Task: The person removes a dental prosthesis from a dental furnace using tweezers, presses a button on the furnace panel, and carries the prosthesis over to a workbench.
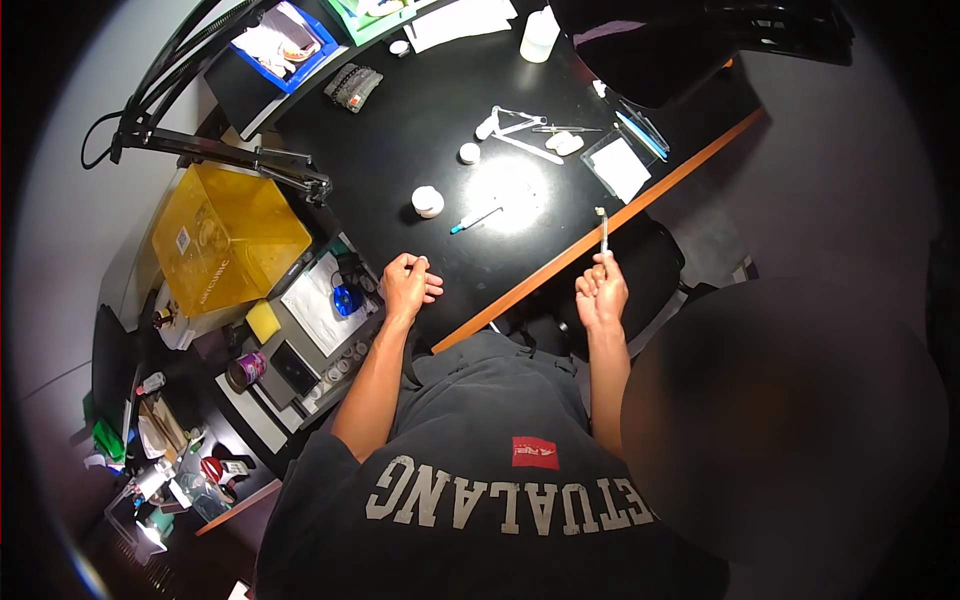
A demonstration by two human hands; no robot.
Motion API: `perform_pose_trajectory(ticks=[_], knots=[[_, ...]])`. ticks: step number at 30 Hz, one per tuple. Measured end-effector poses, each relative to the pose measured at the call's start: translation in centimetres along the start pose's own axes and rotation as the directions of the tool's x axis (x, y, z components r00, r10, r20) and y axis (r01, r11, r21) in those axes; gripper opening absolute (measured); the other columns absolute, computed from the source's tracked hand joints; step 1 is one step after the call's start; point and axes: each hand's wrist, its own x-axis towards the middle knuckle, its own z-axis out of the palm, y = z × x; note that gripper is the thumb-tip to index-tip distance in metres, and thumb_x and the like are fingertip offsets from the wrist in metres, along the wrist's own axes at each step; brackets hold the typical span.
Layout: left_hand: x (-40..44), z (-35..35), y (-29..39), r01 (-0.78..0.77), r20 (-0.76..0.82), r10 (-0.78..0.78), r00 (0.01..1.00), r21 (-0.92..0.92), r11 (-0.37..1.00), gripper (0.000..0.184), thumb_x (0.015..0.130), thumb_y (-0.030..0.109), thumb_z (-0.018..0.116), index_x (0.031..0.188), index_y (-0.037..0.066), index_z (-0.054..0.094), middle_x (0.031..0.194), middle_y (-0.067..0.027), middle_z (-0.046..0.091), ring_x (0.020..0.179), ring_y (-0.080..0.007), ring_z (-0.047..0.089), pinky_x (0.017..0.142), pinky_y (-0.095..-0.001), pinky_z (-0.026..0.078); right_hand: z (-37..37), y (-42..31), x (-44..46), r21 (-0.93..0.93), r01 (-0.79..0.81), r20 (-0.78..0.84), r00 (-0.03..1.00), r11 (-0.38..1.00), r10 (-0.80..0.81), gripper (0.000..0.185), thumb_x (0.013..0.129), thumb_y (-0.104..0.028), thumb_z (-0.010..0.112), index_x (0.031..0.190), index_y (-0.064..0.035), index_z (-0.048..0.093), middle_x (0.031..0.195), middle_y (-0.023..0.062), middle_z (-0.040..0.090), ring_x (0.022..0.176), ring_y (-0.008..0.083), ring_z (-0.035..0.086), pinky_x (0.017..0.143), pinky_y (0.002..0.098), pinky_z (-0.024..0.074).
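My right hand (602,292) is in front of the table's wooden edge, fingers closed in a pinch around a slim metallic tool (604,235). The tool points up, with a small yellowish piece (600,211) at its tip; its exact kind is too small to make out. My left hand (406,288) rests by the black tabletop's near left corner, fingers loosely bent and apart, nothing visible in it. Beyond that hand stand a white round jar (427,202) and a syringe-like item with a blue end (475,219). A smaller white jar (470,153) sits farther back.
A white hinged frame (528,138), pale cast pieces (566,143) and a paper pad (621,170) lie on the table. At the back are a white bottle (540,36) and a blue tray (322,52). Leftward are a lamp arm (220,150) and a yellow box (225,245).
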Motion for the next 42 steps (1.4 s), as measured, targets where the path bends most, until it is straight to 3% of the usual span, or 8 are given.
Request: perform_pose_trajectory(ticks=[4,11,16,22,28,34,38,42], knots=[[0.3,0.0,0.1,0.026,0.017,-0.026,1.000,-0.001,1.000,0.021,0.095,0.018,0.053,0.085,0.000,0.058,0.070,-0.0147,0.069,0.053,-0.0186,0.067,0.044,-0.0276,0.052,1.5,2.2,-4.7,-0.388,-0.441,0.150,0.836,0.809,0.528,0.014,0.092,-0.011,0.057,0.078,-0.0086,0.054,0.054,-0.0071,0.028,0.043,0.0047,0.027,0.041,0.0231,0.0233],[0.0,0.0,0.2,0.007,0.011,-0.007,1.000,0.003,1.000,0.020,0.095,0.018,0.053,0.085,0.001,0.057,0.070,-0.0148,0.069,0.053,-0.0190,0.067,0.044,-0.0280,0.052,-0.3,-0.7,-0.5,-0.035,0.028,0.005,1.000,0.999,-0.027,0.017,0.095,-0.016,0.056,0.081,-0.0059,0.055,0.054,-0.0066,0.029,0.042,0.0045,0.026,0.041,0.0219,0.0228],[0.4,0.1,0.0,0.033,0.015,-0.033,0.999,-0.002,0.999,0.020,0.096,0.019,0.053,0.085,0.002,0.057,0.069,-0.0145,0.068,0.051,-0.0174,0.066,0.042,-0.0252,0.049,0.7,2.2,-5.0,-0.411,-0.418,0.231,0.812,0.810,0.536,0.020,0.096,-0.017,0.056,0.080,-0.0050,0.058,0.054,-0.0061,0.034,0.044,0.0041,0.027,0.040,0.0223,0.0218],[0.0,-0.1,0.1,0.010,0.006,-0.010,1.000,-0.002,1.000,0.020,0.095,0.018,0.053,0.085,0.000,0.057,0.069,-0.0146,0.069,0.052,-0.0185,0.067,0.044,-0.0274,0.052,-0.8,-0.4,0.1,0.036,0.027,-0.002,1.000,0.999,-0.027,0.013,0.094,-0.014,0.056,0.084,-0.0064,0.055,0.055,-0.0080,0.030,0.042,0.0038,0.024,0.040,0.0229,0.0214],[0.5,-0.1,-0.2,0.033,0.024,-0.033,0.999,-0.009,0.999,0.021,0.095,0.019,0.053,0.085,0.001,0.057,0.069,-0.0144,0.069,0.052,-0.0181,0.066,0.043,-0.0265,0.051,1.2,2.9,-4.6,-0.368,-0.401,0.221,0.839,0.839,0.498,0.014,0.093,-0.017,0.060,0.083,-0.0068,0.060,0.054,-0.0075,0.033,0.043,0.0035,0.027,0.041,0.0206,0.0239],[0.4,0.0,-0.4,0.003,0.013,-0.003,1.000,0.002,1.000,0.020,0.096,0.020,0.054,0.086,0.003,0.056,0.069,-0.0143,0.068,0.051,-0.0175,0.065,0.042,-0.0253,0.049,0.0,-1.0,0.3,-0.004,0.017,0.019,1.000,1.000,-0.017,0.023,0.099,-0.020,0.053,0.083,-0.0039,0.054,0.054,-0.0057,0.030,0.043,0.0045,0.025,0.040,0.0221,0.0234],[0.5,0.0,-0.2,0.027,0.014,-0.027,1.000,0.003,1.000,0.019,0.095,0.018,0.053,0.086,0.001,0.058,0.069,-0.0148,0.069,0.052,-0.0184,0.066,0.043,-0.0267,0.051,1.5,1.9,-3.9,-0.351,-0.389,0.143,0.877,0.852,0.459,0.017,0.094,-0.014,0.058,0.079,-0.0069,0.057,0.055,-0.0072,0.032,0.043,0.0043,0.029,0.041,0.0219,0.0259],[0.2,0.0,-0.1,0.012,0.001,-0.012,1.000,0.006,1.000,0.019,0.095,0.017,0.054,0.086,0.001,0.058,0.069,-0.0152,0.069,0.053,-0.0187,0.067,0.044,-0.0273,0.052,1.1,0.6,-2.4,-0.143,-0.245,0.105,0.960,0.959,0.261,0.019,0.096,-0.017,0.057,0.079,-0.0062,0.058,0.055,-0.0073,0.031,0.043,0.0045,0.028,0.040,0.0222,0.0248]])
